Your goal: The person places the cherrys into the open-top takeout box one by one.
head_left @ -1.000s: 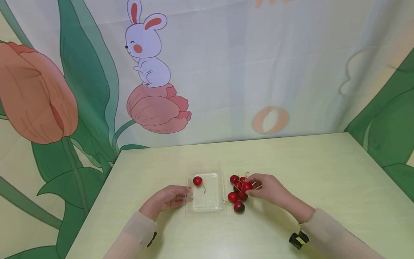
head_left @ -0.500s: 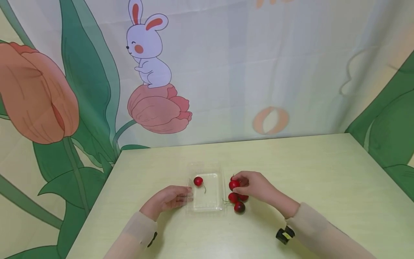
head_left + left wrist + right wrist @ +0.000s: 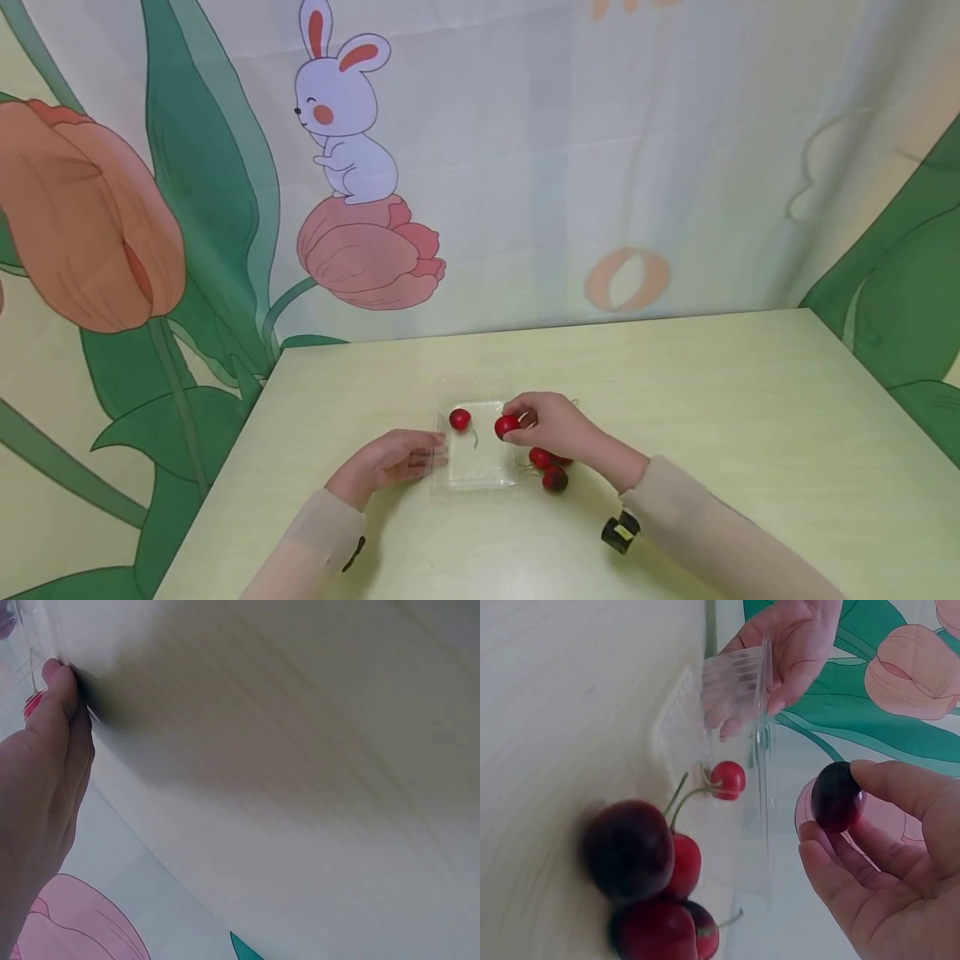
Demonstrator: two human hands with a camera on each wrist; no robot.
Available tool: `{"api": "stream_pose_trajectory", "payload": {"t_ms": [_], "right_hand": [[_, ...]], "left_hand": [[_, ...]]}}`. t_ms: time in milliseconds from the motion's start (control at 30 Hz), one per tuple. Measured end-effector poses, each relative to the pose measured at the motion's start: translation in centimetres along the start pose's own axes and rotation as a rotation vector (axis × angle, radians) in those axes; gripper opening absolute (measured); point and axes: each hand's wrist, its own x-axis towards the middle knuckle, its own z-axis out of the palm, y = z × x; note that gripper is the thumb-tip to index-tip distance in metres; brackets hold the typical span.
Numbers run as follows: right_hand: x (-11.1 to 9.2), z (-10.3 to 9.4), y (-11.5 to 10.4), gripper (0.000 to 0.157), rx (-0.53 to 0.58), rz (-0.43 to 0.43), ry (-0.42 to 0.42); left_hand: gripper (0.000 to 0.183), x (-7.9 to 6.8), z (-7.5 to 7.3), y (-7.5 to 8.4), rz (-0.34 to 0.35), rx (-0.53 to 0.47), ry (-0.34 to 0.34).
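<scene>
Leftward it goes, the right hand [image 3: 558, 425] swinging in from the loose cherries [image 3: 555, 479]! Backing the scene, a rabbit-and-tulip cloth [image 3: 525, 183]; below it, the pale table [image 3: 712, 400]. On that stands the clear plastic box [image 3: 476, 483], left hand [image 3: 393, 457] gripping its left edge, thumb at the rim. Above the box's right side, the right thumb and fingers pinch a red cherry [image 3: 507, 427]. Those loose cherries lie just right of the box; one lone cherry [image 3: 460, 419] rests inside.

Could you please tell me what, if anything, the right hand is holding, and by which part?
The right hand holds a red cherry, pinched by the sides of its round body.
</scene>
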Motion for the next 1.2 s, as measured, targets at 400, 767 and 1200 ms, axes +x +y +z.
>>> {"api": "stream_pose_trajectory", "payload": {"t_ms": [400,767,1200], "right_hand": [[1.8,1.8,-1.0,0.03,0.021,-0.019,-0.027],[3.5,3.1,-1.4,0.026,0.032,-0.003,-0.085],[4.9,4.4,-1.8,0.024,0.023,-0.011,-0.127]], "left_hand": [[0.035,0.2,0.1,-0.1,-0.004,-0.001,-0.005],[0.035,0.3,0.1,0.1,-0.008,0.002,0.0],[0.037,0.0,-0.1,0.1,0.017,-0.001,-0.043]]}}
